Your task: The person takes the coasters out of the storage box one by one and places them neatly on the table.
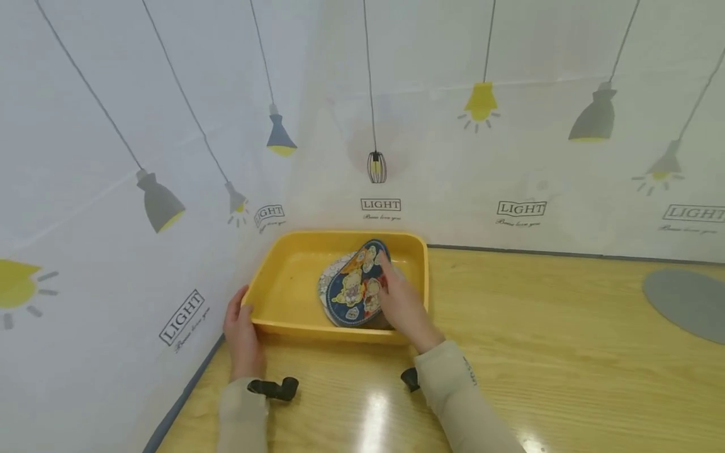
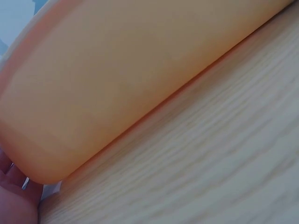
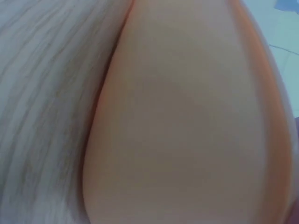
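Note:
A yellow plastic tray (image 1: 289,283) stands on the table against the wall. At its left front corner my left hand (image 1: 242,333) grips it, thumb by the rim and fingers along the outer side. The left wrist view shows that hand's fingers (image 2: 14,179) beside the tray's rounded corner. My right hand (image 1: 404,308) reaches over the front rim and holds a flat, rounded blue piece with a cartoon print (image 1: 354,289) by its right side; some of its fingers are hidden. Partly covered beneath lies a pale patterned flat piece (image 1: 327,277).
A light wooden table (image 1: 544,352) extends to the right, with a grey round mat (image 1: 688,305) at its far right. White sheeting printed with lamps (image 1: 430,157) borders the table behind and on the left. The tray's outer wall (image 3: 182,116) fills much of the right wrist view.

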Demonstrator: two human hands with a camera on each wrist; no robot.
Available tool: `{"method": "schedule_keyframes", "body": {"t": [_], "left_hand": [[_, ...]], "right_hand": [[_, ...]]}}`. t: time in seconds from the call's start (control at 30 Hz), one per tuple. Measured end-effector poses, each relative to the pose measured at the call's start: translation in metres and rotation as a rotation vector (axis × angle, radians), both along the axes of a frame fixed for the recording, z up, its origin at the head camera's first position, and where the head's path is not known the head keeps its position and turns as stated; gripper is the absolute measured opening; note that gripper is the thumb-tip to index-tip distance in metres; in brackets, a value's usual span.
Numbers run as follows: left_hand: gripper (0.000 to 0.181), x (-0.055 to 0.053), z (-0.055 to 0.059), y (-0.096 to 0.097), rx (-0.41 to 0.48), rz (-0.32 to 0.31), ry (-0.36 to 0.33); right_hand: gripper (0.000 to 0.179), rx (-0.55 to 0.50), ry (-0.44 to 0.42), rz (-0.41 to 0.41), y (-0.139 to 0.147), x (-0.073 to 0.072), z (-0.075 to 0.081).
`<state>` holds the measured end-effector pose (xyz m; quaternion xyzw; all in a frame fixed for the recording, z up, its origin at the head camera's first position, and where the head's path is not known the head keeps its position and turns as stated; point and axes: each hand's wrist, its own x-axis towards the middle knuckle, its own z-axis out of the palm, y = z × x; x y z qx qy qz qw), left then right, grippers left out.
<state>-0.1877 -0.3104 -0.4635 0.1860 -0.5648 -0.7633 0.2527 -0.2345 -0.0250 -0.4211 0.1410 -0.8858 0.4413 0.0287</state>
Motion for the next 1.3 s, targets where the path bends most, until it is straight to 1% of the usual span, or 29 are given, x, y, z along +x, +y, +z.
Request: {"method": "schedule_keyframes", "body": {"t": [0.07, 0.13, 0.2, 0.27, 0.33, 0.37, 0.5, 0.6, 0.7, 0.87, 0.97, 1.07, 1.17, 1.3], "left_hand": [[0.038, 0.001, 0.000, 0.000, 0.002, 0.007, 0.001], [0.038, 0.001, 0.000, 0.000, 0.005, 0.017, 0.006], [0.039, 0.001, 0.001, 0.000, 0.003, 0.024, 0.004], [0.039, 0.000, 0.001, 0.000, -0.006, 0.020, -0.004], [0.039, -0.001, 0.001, 0.001, -0.009, 0.014, -0.007], [0.039, -0.002, 0.002, 0.001, -0.010, 0.012, -0.007], [0.038, -0.004, 0.002, 0.003, -0.017, 0.008, 0.008], [0.038, -0.004, 0.000, 0.005, -0.019, 0.000, 0.011], [0.038, -0.003, -0.003, 0.003, -0.022, -0.001, 0.013], [0.039, -0.001, -0.004, -0.001, -0.044, 0.026, 0.021], [0.039, 0.001, -0.005, 0.000, -0.052, 0.033, 0.010], [0.039, 0.001, -0.005, 0.001, -0.051, 0.034, -0.002], [0.039, 0.001, -0.004, 0.001, -0.045, 0.036, -0.004], [0.039, -0.001, -0.001, 0.002, -0.040, 0.040, 0.010]], "right_hand": [[0.074, -0.086, -0.063, -0.004, 0.002, -0.001, 0.002], [0.077, -0.134, -0.100, -0.003, 0.003, -0.001, 0.003], [0.072, -0.124, -0.108, 0.002, 0.004, -0.001, 0.004], [0.063, -0.111, -0.095, 0.006, 0.005, -0.002, 0.003], [0.053, -0.121, -0.097, 0.004, 0.006, -0.002, 0.002], [0.050, -0.143, -0.121, 0.005, 0.007, -0.003, 0.002], [0.046, -0.317, -0.231, 0.015, 0.010, -0.004, 0.002], [0.043, -0.431, -0.284, 0.029, 0.013, -0.003, 0.004], [0.041, -0.497, -0.310, 0.045, 0.013, -0.003, 0.005], [0.041, -0.607, -0.345, 0.071, 0.012, -0.003, 0.008], [0.042, -0.692, -0.377, 0.078, 0.016, -0.004, 0.009], [0.041, -0.752, -0.398, 0.080, 0.022, -0.006, 0.009], [0.041, -0.794, -0.417, 0.074, 0.027, -0.009, 0.011], [0.042, -0.831, -0.428, 0.066, 0.032, -0.013, 0.014]]}}
